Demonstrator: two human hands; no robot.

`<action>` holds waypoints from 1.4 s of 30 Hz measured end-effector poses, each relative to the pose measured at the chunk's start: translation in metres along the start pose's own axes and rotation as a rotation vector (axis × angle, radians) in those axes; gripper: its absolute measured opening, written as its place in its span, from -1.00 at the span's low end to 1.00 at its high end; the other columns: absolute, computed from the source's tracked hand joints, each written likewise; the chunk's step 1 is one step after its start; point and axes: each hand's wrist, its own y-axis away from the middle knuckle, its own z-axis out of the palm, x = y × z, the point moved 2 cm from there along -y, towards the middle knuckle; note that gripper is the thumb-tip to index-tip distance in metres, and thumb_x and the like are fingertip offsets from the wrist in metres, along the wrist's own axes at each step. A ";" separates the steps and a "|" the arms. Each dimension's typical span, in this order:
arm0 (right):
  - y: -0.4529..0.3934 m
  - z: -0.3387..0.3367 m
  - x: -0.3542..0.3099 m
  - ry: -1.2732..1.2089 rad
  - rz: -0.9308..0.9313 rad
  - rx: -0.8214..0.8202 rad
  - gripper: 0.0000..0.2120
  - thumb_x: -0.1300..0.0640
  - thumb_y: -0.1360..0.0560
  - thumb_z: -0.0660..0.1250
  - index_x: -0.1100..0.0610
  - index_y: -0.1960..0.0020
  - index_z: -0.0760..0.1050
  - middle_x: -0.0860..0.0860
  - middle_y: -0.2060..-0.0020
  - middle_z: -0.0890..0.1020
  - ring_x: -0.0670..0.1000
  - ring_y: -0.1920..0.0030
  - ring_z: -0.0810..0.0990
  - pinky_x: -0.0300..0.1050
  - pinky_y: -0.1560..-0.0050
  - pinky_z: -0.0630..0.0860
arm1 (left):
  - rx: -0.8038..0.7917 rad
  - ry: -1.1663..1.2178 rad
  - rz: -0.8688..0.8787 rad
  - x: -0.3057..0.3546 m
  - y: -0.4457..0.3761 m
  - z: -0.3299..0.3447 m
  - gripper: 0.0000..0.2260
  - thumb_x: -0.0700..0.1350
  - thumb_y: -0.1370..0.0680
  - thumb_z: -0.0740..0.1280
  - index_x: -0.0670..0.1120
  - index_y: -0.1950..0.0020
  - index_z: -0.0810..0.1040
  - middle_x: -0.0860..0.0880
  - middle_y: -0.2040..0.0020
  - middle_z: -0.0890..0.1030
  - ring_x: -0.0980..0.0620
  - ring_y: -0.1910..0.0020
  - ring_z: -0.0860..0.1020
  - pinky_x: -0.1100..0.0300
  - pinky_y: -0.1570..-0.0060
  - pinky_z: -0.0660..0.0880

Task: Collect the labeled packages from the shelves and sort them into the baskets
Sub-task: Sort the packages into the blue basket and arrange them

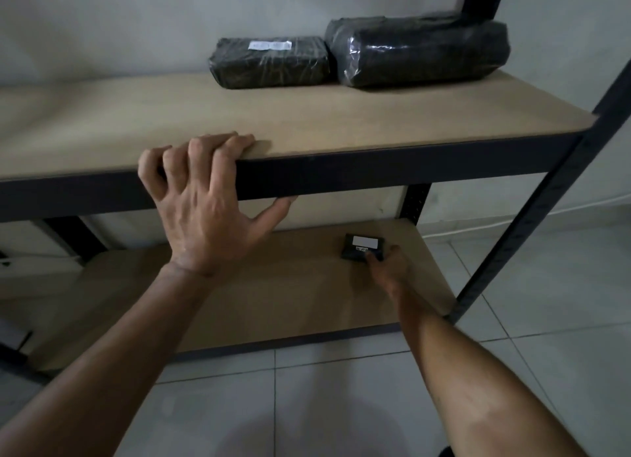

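Right hand is closing on small package, lower shelf.
Left hand is gripping upper shelf edge; two wrapped packages are lying behind.

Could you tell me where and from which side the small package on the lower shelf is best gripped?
Grip the small package across its short sides, coming from the open front of the lower shelf. It lies flat, label up, and the upper shelf likely blocks a reach from straight above. The right hand is already at its near right corner; the left hand holds the upper shelf's edge.
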 end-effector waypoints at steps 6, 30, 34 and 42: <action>-0.033 0.034 0.015 0.019 -0.006 0.091 -0.29 -0.18 -0.44 0.48 0.22 -0.40 0.37 0.25 -0.31 0.52 0.30 -0.30 0.50 0.20 -0.31 0.45 | 0.088 -0.008 0.005 0.000 0.001 0.003 -0.38 0.37 -0.46 0.37 -0.13 -0.22 0.61 -0.18 -0.08 0.60 -0.22 -0.06 0.48 -0.16 -0.27 0.28; 0.161 -0.120 -0.067 -0.448 -0.039 -0.323 -0.86 0.31 -0.50 0.47 0.22 -0.04 0.60 0.07 0.22 0.67 -0.12 0.25 0.64 -0.21 0.18 0.57 | -0.410 0.151 0.072 -0.005 -0.015 -0.040 -0.24 0.41 -0.46 0.32 -0.11 -0.45 0.47 -0.13 -0.35 0.51 -0.19 -0.29 0.45 -0.16 -0.30 0.23; 0.229 -0.187 -0.108 -0.408 0.031 -0.402 -0.83 0.26 -0.49 0.49 0.08 -0.04 0.63 0.03 0.13 0.71 0.03 0.08 0.69 -0.01 -0.06 0.61 | -0.793 0.257 0.100 -0.014 -0.049 -0.076 -0.28 0.27 -0.52 0.18 -0.11 -0.58 0.31 -0.15 -0.45 0.40 -0.21 -0.26 0.41 -0.15 -0.27 0.28; 0.342 -0.318 -0.240 -0.413 0.006 -0.435 -0.87 0.19 -0.50 0.50 0.01 0.02 0.61 -0.09 0.09 0.74 -0.09 0.02 0.69 0.01 -0.16 0.57 | -1.262 0.472 -0.052 -0.009 -0.128 -0.198 -0.25 0.25 -0.54 0.07 -0.05 -0.67 0.09 -0.08 -0.59 0.30 -0.14 -0.46 0.34 -0.09 -0.38 0.31</action>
